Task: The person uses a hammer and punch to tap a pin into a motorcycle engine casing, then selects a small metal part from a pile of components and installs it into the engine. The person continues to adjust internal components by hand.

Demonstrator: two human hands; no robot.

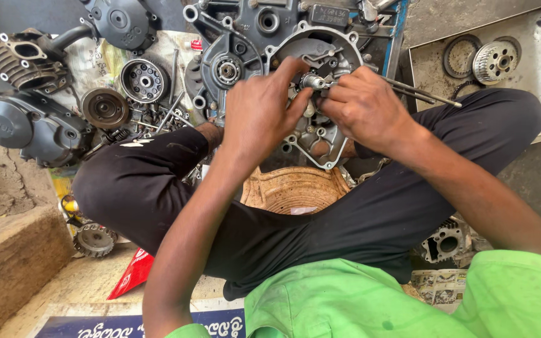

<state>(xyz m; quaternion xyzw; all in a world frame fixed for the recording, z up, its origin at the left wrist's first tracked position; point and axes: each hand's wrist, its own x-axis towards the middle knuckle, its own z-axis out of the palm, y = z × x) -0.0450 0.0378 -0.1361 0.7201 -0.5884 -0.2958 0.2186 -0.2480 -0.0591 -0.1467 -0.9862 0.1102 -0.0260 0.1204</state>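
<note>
A grey engine crankcase (264, 37) lies between my knees, its open side facing up. My left hand (261, 112) rests on the case, fingers curled round a short silver shaft (313, 81) that sticks out of it. Meeting it from the right, my right hand (361, 103) pinches the same shaft; two thin metal rods (424, 94) run out to the right past its fingers. My black trousers (158, 188) frame the case on both sides.
At the left lie a finned cylinder (17, 59), a dark engine cover (23, 128), a clutch hub (143, 80) and a round drum (104, 107). A metal tray (533, 62) at right holds a clutch basket (494, 61) and ring plates. A worn basket (292, 188) sits below the case.
</note>
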